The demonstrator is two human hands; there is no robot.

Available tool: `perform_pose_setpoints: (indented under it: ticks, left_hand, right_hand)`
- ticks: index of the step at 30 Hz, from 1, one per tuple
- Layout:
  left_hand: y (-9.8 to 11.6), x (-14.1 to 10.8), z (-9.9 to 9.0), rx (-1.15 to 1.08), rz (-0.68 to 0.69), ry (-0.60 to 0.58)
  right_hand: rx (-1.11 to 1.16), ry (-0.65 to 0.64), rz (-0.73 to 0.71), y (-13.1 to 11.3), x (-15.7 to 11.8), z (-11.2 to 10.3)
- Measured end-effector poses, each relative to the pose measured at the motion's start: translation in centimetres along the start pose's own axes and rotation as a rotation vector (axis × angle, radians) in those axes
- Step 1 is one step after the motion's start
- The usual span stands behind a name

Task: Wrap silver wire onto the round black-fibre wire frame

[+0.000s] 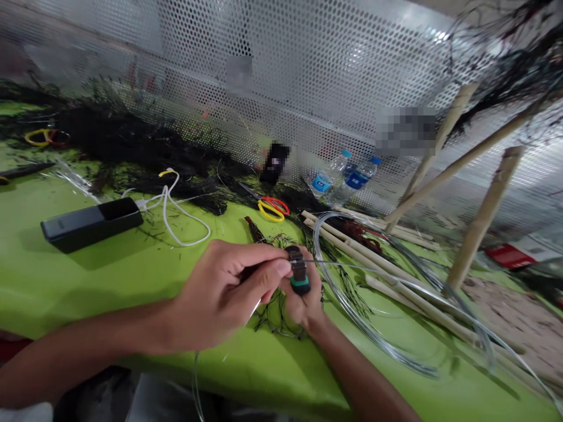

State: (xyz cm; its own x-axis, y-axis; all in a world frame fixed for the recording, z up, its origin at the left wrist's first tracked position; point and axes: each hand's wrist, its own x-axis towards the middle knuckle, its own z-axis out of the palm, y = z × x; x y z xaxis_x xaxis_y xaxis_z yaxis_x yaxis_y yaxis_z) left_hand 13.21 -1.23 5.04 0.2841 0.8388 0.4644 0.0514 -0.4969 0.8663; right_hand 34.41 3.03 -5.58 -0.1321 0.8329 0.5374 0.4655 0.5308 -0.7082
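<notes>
**Wire pinched on one side, pliers gripped on the other, right up against each other!**

And here is the meeting point: the left hand (229, 288) has thumb and finger pinched on a thin metal wire (341, 265), while the right hand (305, 305) is wrapped around black-and-green pliers (299, 269). The pliers' head is just beside those left fingertips, and there's the relation that counts! The wire lies crosswise, its long axis roughly along the table's near edge, passing the pliers and dipping toward the right edge. Left fingertips sit nearest that crossing; the wire coil (387, 347) lies over on the right hand's side. Have the jaws bitten? From this angle, I cannot tell, and the fist hides most of the handles.

Down to the surface, a bright green table (132, 275): black power bank (90, 225) toward the left edge, white cable (166, 192) looping out of it, red-and-yellow scissors (263, 203) beyond the hands. Dark bristly sprigs (145, 152) crowd the far edge, and wooden poles (373, 261) slant away to the right.

Out in the room, a perforated metal panel (308, 70) rises behind the far edge, with two labelled water bottles (323, 179) close in front!
</notes>
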Motion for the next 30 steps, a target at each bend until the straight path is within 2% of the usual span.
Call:
perform_pose_setpoints:
  ticks: [5, 11, 15, 22, 30]
  left_hand:
    - [0.2, 0.4, 0.1, -0.23, -0.126, -0.058]
    - [0.5, 0.6, 0.2, -0.373, -0.186, -0.08]
    - [0.4, 0.6, 0.2, -0.357, -0.162, -0.065]
    - [0.2, 0.3, 0.2, -0.208, -0.03, 0.008]
    - [0.1, 0.2, 0.3, -0.17, -0.028, -0.035]
  right_hand:
    - [0.012, -0.047, -0.059, 0.3, 0.7, -0.2]
    - [0.039, -0.067, -0.079, -0.3, 1.3, -0.6]
    - [0.044, -0.05, -0.085, -0.3, 1.2, -0.6]
    - [0.07, -0.018, -0.088, -1.0, 0.5, -0.4]
    - [0.094, 0.009, -0.148, -0.5, 0.4, 0.0]
